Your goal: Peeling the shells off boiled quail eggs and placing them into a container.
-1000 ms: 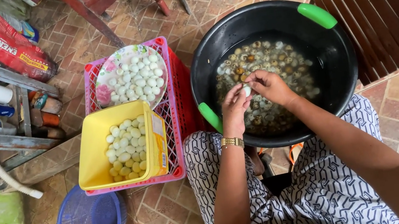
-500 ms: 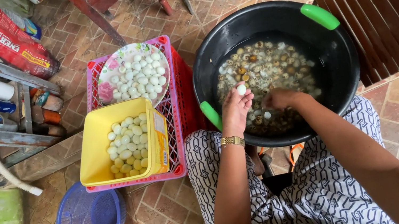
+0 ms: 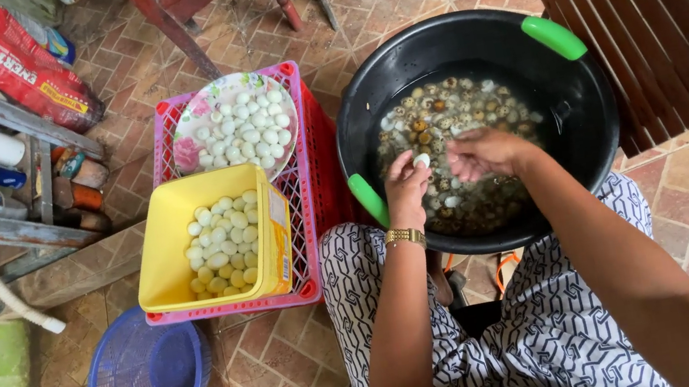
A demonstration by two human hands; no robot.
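Peeled egg (image 3: 421, 160), small and white, sits pinched at the fingertips of the left hand (image 3: 408, 192), held above the water near the left side of the black tub (image 3: 581, 130). Its long axis cannot be made out at this size. It lies just left of the right hand (image 3: 487, 153), whose fingers are curled loosely inward over the water, apart from the egg; whether they grip anything cannot be told. The left hand is plainly the nearer one, since it already has the egg.

Going left to right across the brick floor: a blue mesh basket (image 3: 144, 378) lies at the lower left; a pink crate (image 3: 309, 157) carries a yellow box (image 3: 166, 242) of peeled eggs at its near end and a flowered plate (image 3: 196, 139) heaped with more at its far end. The crate touches the tub's left wall. Inside the tub, speckled unpeeled eggs (image 3: 444, 116) float in murky water. A green handle (image 3: 368, 201) on the tub rim stands between the left hand and the crate.
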